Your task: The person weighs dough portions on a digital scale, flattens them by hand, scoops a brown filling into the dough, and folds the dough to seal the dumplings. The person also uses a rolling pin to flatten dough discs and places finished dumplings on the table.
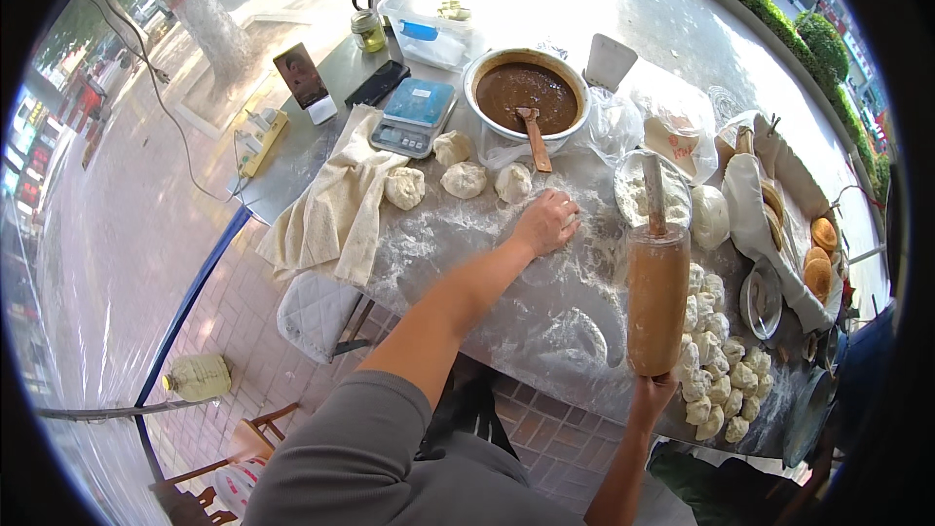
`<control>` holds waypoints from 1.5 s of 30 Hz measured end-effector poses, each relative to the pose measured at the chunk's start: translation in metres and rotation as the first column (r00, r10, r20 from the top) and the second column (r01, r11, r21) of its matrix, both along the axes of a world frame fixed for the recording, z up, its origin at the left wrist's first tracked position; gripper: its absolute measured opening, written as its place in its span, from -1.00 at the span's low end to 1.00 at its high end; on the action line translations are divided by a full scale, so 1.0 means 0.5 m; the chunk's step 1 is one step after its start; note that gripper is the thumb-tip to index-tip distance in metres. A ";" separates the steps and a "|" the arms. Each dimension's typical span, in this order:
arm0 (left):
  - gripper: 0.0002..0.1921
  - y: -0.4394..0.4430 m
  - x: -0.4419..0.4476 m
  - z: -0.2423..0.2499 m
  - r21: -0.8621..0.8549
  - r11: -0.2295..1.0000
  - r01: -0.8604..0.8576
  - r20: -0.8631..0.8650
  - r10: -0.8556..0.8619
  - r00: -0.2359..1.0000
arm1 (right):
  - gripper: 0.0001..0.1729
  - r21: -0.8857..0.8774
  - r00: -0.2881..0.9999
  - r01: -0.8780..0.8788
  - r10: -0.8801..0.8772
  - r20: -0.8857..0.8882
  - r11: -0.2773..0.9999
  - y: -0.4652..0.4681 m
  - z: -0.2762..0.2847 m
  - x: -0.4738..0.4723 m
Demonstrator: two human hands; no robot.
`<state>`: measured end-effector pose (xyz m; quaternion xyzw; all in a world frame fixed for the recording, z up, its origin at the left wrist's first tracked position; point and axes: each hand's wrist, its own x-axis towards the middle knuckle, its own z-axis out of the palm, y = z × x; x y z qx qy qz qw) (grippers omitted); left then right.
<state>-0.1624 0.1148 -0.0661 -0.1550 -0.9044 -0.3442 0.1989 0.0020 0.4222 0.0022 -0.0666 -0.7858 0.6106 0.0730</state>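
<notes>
My left hand [546, 222] is curled down on the floured metal table [504, 307] over a small lump of dough [570, 219], mostly hidden under the fingers. My right hand [652, 389] grips the near handle of a thick wooden rolling pin [657, 299], whose far handle points away over a bowl of flour [630, 193]. Beyond my left hand sit several dough balls, among them one close by [513, 183] and another at the left [404, 188]. Several smaller dough pieces [719, 380] lie in rows to the right of the rolling pin.
A pot of brown paste [504, 91] holds a wooden spatula [537, 142]. Left of it are a digital scale [413, 117], a cloth [343, 197], a phone [303, 78] and a power strip [264, 142]. At the right stand a metal dish [760, 299] and a lined basket with round breads [817, 274].
</notes>
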 end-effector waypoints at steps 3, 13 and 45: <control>-0.79 0.009 0.078 0.002 -0.049 0.978 0.201 0.003 -0.201 0.980 | -0.72 0.025 1.000 -0.015 0.015 -0.004 1.000 -0.007 0.008 0.003; -0.42 0.030 0.209 -0.013 -0.361 0.931 -0.055 0.098 0.097 0.991 | -0.71 0.194 0.993 -0.097 0.081 0.087 0.976 -0.051 -0.019 -0.037; -0.88 -0.287 0.196 0.067 -0.584 0.803 -0.119 0.330 0.369 0.869 | -0.83 0.963 0.869 -0.115 0.494 -0.021 0.242 -0.261 -0.084 -0.252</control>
